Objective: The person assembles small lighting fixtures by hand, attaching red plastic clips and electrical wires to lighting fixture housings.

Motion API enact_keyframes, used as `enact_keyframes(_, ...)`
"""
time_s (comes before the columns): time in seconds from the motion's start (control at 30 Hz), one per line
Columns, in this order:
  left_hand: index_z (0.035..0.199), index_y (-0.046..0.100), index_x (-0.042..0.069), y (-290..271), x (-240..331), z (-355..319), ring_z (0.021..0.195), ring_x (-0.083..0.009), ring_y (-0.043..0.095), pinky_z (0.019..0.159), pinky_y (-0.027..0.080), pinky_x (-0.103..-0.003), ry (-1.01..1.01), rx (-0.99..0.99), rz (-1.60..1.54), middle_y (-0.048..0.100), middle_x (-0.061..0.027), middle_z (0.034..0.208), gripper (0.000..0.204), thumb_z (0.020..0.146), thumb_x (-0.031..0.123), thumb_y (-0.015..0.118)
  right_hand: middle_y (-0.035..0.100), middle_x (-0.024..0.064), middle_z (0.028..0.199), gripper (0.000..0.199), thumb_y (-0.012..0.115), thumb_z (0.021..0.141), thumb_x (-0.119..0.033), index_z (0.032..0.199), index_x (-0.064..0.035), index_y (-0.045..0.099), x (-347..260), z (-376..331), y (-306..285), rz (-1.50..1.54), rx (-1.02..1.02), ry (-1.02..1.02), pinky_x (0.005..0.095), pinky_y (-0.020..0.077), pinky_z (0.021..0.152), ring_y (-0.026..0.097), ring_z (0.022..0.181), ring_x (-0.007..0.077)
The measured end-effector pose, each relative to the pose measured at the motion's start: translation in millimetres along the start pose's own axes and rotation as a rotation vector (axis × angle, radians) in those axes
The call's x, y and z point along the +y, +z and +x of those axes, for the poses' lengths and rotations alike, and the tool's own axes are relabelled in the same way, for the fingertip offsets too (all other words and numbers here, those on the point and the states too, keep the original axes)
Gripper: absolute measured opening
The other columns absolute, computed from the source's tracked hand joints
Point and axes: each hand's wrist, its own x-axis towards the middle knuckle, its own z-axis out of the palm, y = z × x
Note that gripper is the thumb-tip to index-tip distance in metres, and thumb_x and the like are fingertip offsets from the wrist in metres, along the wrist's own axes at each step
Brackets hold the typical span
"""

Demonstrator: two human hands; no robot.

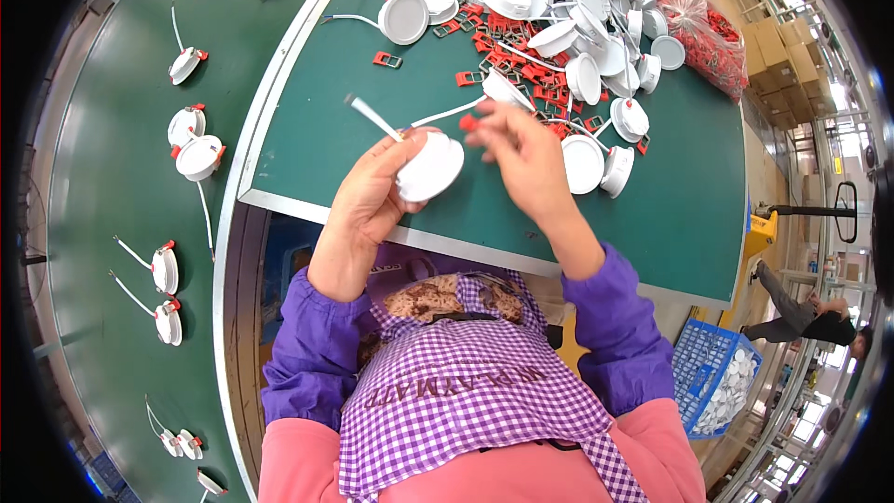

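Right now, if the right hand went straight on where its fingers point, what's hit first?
Likely the round white downlight in the left hand, across a small gap in the picture; depth is unclear.

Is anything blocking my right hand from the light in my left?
Nothing visible: between your right hand, with a red clip at its fingertips, and the light in your left hand, green table shows.

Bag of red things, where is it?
In the head view, the bag is at upper right, by the edge of the green table, between the white lights and cardboard boxes.
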Motion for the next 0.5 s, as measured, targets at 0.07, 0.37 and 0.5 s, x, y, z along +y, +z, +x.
enact_keyframes(0.07, 0.12, 0.057, 0.001, -3, 0, -8, 0.082, -0.0127, 0.066, 0.068, 0.055, -0.026, -0.066, -0.135, -0.052, 0.067, -0.0059, 0.096, 0.036, 0.088, 0.015, 0.064, 0.066, 0.0096, 0.104, 0.014, 0.057, 0.093, -0.008, 0.101, 0.0025, 0.062, 10, 20, -3, -0.031, 0.067, 0.049, 0.024, 0.0515, 0.066, 0.068, 0.086, 0.0149)
enact_keyframes(0.37, 0.134, 0.044, 0.0, -8, -4, -35, 0.096, -0.014, 0.061, 0.086, 0.049, -0.028, 0.17, -0.092, 0.223, 0.061, -0.0061, 0.104, 0.06, 0.081, 0.004, 0.072, 0.068, 0.0067, 0.087, 0.019, 0.061, 0.091, -0.01, 0.105, 0.0011, 0.065, -13, -2, 9, 0.236, -0.002, 0.144, 0.0252, 0.052, 0.062, 0.067, 0.071, 0.0134)
enact_keyframes(0.5, 0.126, 0.048, -0.002, -7, -13, -31, 0.094, -0.0151, 0.063, 0.084, 0.051, -0.028, 0.261, 0.016, 0.22, 0.063, -0.0085, 0.103, 0.058, 0.076, 0.001, 0.076, 0.068, 0.0083, 0.08, 0.017, 0.066, 0.086, -0.009, 0.098, 0.0024, 0.068, -26, -13, 13, 0.039, 0.005, 0.2, 0.0259, 0.0498, 0.056, 0.065, 0.064, 0.0123)
